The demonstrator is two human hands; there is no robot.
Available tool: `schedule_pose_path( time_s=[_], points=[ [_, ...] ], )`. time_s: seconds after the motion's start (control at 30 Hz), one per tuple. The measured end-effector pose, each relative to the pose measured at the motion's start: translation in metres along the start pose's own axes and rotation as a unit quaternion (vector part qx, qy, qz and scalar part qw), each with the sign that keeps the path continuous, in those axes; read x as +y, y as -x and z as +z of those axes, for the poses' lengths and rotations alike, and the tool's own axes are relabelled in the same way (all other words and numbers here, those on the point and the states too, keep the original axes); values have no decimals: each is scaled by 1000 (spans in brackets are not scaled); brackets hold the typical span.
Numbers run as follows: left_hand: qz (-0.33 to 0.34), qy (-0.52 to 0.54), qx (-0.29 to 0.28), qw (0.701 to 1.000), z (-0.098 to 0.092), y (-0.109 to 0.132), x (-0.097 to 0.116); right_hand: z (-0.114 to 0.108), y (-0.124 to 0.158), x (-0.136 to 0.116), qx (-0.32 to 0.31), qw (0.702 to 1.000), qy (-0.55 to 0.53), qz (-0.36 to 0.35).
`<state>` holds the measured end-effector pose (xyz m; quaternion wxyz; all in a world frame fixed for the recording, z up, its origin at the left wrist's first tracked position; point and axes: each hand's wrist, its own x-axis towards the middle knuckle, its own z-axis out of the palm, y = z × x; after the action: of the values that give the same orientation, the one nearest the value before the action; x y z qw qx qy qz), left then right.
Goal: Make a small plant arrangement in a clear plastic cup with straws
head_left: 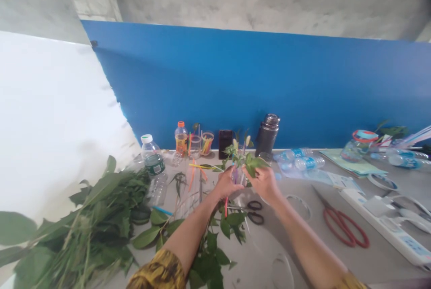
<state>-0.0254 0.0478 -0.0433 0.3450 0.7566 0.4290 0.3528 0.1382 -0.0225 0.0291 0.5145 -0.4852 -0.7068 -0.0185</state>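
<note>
Roughly mid-frame, just below the blue partition (235,82), two bare hands meet around a clear container (240,177) holding upright leafy stems and coloured strips. The left hand (225,185) comes in from the lower left, its fingers curved beside the container and its thumb pointing across the front; whether those fingers actually grip it, I cannot tell. On the container's other side, the right hand (266,185) has thumb and fingertips drawn together, pinching a leafy sprig (256,163) near the container's mouth (the exact contact is partly hidden by the leaf).

Just below and right of the hands lie black-handled scissors (255,212); a larger red-handled pair (345,228) rests in the lower right, beside a white power strip (384,224). A big heap of cut foliage (101,217) fills the lower left, and another leafy branch (210,257) lies at bottom centre, between the forearms.

Behind the hands, along the partition, stand a clear bottle with a white cap (155,167) at centre left, an orange-capped bottle (181,140), a cup of coloured strips (207,144), a black phone-like device (225,143) and a dark flask (267,136). Right of the flask, blue-labelled bottles (309,163) lie on their sides.
</note>
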Motion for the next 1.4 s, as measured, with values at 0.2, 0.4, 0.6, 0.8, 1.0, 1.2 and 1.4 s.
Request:
schedule_pose_path(
  time_s=[0.2,0.4,0.6,0.8,1.0,1.2,1.4],
  points=[
    [-7,-25,-9,1000,-2,5,6,-3,-5,18,47,993,79,68],
    [-24,-34,-15,999,-1,4,4,-1,-5,16,11,991,-28,131],
    [-8,-26,-3,1000,-1,3,4,0,-5,11,-7,986,-22,162],
    [-9,-24,-8,1000,-1,3,4,1,-4,11,-8,987,8,162],
    [2,-27,-3,1000,-3,4,6,1,-4,12,-28,987,15,156],
    [-11,-26,-7,1000,-2,3,5,2,-1,14,-82,982,63,159],
    [-7,-20,-10,1000,-2,3,5,3,-2,13,-87,975,115,167]
  ],
)
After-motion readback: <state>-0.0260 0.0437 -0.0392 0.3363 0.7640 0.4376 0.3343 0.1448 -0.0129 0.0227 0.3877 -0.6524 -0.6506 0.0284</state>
